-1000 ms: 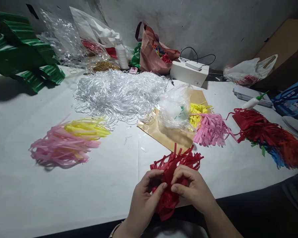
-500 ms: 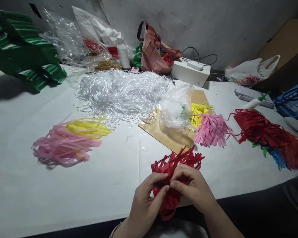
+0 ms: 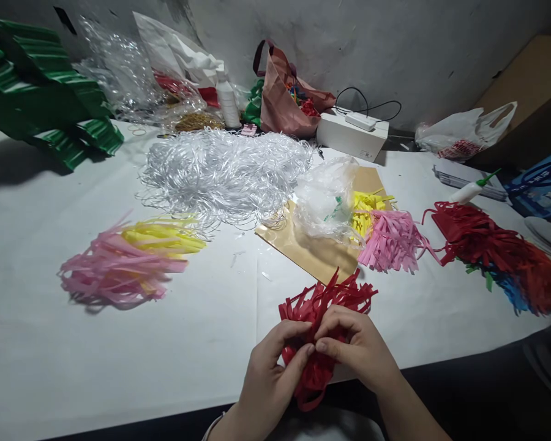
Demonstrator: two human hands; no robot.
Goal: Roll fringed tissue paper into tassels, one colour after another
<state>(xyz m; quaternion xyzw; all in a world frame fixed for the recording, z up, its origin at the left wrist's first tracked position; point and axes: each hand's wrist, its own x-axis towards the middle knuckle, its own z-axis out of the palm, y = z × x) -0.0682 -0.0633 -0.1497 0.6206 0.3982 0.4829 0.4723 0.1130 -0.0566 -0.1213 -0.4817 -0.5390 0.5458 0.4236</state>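
Observation:
A bundle of red paper fringe (image 3: 303, 305), like a tassel, is between my hands at the table's front edge, its strips fanning out on the far side and a loop hanging toward me. My left hand (image 3: 275, 364) pinches it from the left with thumb and fingers. From the right, my right hand (image 3: 356, 346) pinches the same bundle, thumb and forefinger close to the left thumb tip. Exactly what lies between the fingertips is hidden. Beyond the bundle lies a brown paper sheet (image 3: 303, 251) with a crumpled clear plastic bag (image 3: 326, 199) on it.
Pink fringe (image 3: 114, 266) and yellow strips (image 3: 165, 237) lie left. A heap of white cord (image 3: 224, 174) spreads behind. Toward the right are a pink tassel (image 3: 392, 242), red fringe (image 3: 482, 236) and a green-tipped bottle (image 3: 468, 193). A white box (image 3: 353, 136) stands at the wall.
Both hands stay at nearly the same spot on the red fringe, with only slight finger movement. Everything else on the table is unchanged.

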